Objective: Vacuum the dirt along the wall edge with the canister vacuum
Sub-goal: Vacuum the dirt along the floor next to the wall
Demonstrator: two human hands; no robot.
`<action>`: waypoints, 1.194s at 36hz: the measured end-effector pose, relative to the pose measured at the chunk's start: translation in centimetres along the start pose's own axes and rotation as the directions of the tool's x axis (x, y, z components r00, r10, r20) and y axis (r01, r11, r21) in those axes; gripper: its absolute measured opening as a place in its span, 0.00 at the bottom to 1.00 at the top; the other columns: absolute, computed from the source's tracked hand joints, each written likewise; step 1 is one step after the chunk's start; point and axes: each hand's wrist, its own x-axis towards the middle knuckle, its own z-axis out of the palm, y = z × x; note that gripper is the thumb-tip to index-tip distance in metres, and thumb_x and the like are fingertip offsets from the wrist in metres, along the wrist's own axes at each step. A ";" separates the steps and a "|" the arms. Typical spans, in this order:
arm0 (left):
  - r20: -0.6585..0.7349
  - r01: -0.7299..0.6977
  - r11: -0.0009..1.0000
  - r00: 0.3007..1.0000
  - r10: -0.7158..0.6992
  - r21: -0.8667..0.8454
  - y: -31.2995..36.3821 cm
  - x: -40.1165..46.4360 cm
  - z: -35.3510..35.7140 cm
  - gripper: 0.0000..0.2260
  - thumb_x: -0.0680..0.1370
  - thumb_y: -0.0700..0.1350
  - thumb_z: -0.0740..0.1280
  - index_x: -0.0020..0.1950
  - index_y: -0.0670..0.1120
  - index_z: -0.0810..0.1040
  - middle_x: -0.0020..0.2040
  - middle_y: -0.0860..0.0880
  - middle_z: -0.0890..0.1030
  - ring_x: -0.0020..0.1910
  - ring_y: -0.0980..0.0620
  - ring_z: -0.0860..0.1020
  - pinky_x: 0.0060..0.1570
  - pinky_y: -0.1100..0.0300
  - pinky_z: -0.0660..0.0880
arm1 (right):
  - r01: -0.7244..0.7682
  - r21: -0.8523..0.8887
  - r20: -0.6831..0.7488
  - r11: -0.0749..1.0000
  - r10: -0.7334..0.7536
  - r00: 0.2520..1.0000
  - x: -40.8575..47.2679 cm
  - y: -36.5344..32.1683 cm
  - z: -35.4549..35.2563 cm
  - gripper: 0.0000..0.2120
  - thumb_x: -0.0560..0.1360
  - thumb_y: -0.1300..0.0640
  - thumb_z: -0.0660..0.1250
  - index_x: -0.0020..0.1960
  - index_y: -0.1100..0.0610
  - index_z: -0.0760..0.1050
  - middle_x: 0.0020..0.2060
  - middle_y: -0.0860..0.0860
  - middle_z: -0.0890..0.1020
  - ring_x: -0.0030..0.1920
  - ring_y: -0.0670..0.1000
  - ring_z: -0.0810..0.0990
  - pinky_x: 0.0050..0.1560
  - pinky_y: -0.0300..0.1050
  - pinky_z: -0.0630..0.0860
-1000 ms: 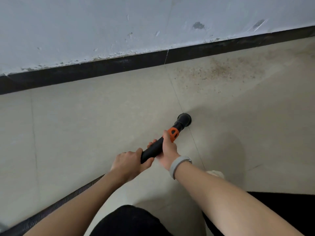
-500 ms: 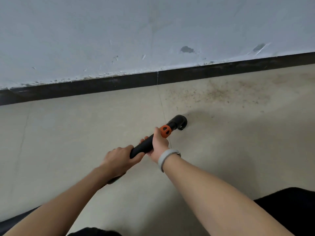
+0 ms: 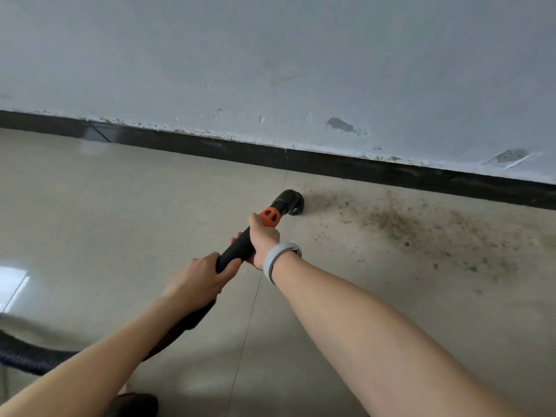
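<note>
I hold a black vacuum wand (image 3: 237,249) with an orange collar (image 3: 270,217). My right hand (image 3: 264,237) grips the wand just behind the collar, a grey band on its wrist. My left hand (image 3: 200,276) grips the wand lower down, where the ribbed hose (image 3: 27,358) begins. The round black nozzle (image 3: 290,201) is down at the floor, at the left end of a patch of brown dirt (image 3: 400,224). The dirt spreads rightward along the black baseboard (image 3: 376,171).
A scuffed pale wall (image 3: 270,70) rises above the baseboard. Beige floor tiles (image 3: 105,212) stretch to the left, with a bright glare at the left edge. The hose loops across the floor at the lower left. A dark shoe tip (image 3: 135,403) shows at the bottom.
The nozzle has moved forward toward the baseboard and reached the edge of the dirt. The view has come closer to the wall and tilted. Both hands keep their grip.
</note>
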 end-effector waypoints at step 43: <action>-0.008 -0.150 0.910 0.987 0.160 -0.386 2.5 6.4 10.8 0.18 0.79 0.61 0.57 0.45 0.46 0.72 0.35 0.46 0.81 0.35 0.46 0.81 0.41 0.48 0.78 | 0.287 -0.317 -0.185 0.904 -0.356 0.916 6.2 -1.7 -4.5 0.12 0.78 0.51 0.64 0.42 0.59 0.69 0.29 0.55 0.76 0.24 0.53 0.76 0.28 0.41 0.78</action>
